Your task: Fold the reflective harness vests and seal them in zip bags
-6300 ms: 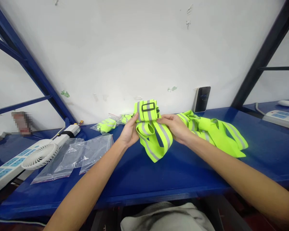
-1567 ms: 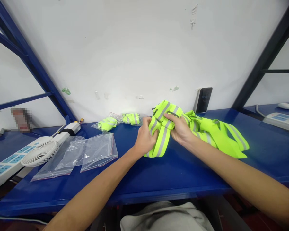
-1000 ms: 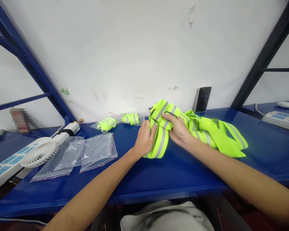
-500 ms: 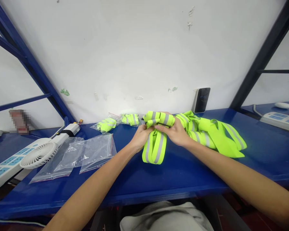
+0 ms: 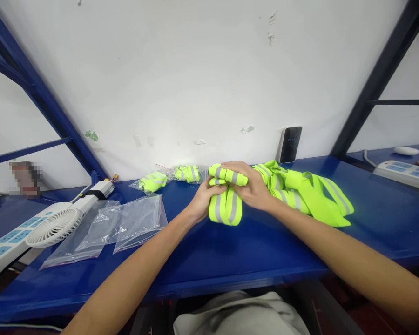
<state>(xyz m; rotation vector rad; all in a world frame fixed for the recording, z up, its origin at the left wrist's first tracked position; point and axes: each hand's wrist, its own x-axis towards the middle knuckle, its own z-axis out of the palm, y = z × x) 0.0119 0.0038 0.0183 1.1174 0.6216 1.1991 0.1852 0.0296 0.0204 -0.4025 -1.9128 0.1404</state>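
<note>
Between my hands is a yellow-green reflective strap (image 5: 225, 207) with silver stripes, folded into a bundle at the top with loops hanging below. My left hand (image 5: 203, 200) grips its left side, the thumb across the front under the upper folds. My right hand (image 5: 253, 185) wraps over the bundle's right end, fingers along the back and top. Just right of it, a loose heap of the same reflective straps (image 5: 312, 197) lies on the blue table (image 5: 265, 246). Two clear bags with folded straps, a left one (image 5: 153, 181) and a right one (image 5: 186, 173), lie near the wall.
Flat clear zip bags (image 5: 136, 221) lie on the left of the table, beside a small white fan (image 5: 54, 228) and a white power strip (image 5: 7, 242). A dark-faced device (image 5: 290, 144) leans on the wall. Another power strip (image 5: 405, 172) is at far right.
My right hand has shifted from pinching the front to wrapping over the bundle's right end. The hanging loops are shorter and higher, and the top folds look more compact.
</note>
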